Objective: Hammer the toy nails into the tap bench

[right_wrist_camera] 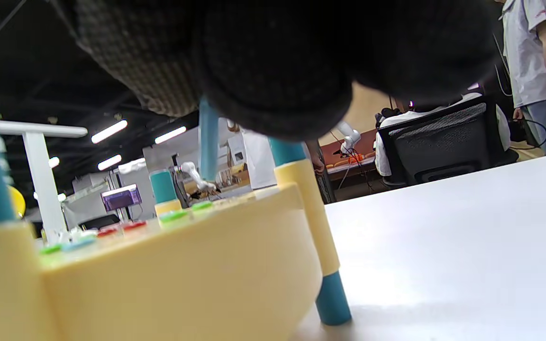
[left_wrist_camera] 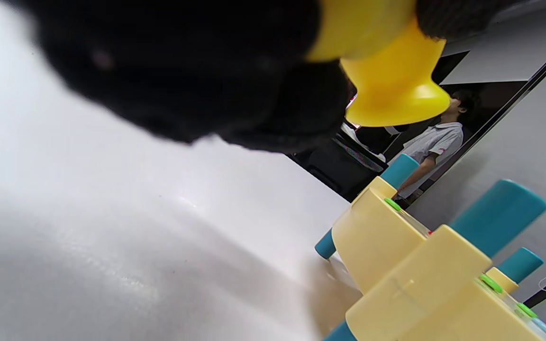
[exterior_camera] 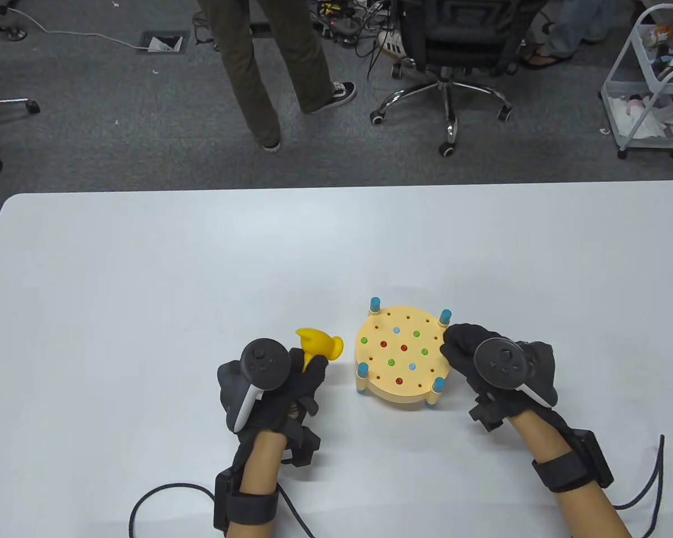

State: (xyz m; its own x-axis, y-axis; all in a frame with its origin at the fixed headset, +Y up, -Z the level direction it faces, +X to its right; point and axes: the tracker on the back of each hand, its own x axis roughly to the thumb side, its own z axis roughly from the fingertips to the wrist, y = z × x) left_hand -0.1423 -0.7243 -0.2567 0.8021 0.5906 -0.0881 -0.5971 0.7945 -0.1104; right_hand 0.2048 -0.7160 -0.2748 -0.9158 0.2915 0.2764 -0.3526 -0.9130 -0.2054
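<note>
Two hands: my left hand [exterior_camera: 275, 381], grip wrapped round yellow hammer [exterior_camera: 319, 344]; my right hand [exterior_camera: 496, 361], fingers resting on tap bench [exterior_camera: 401, 353] rim, mid-worktop [exterior_camera: 146, 280]. Risks: off-centre strike tilts nails [exterior_camera: 404, 348]; bench slides; fingers struck

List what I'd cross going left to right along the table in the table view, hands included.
left hand → yellow toy hammer in its grip → tap bench with red, green and blue nails → right hand at the bench's right edge.
</note>
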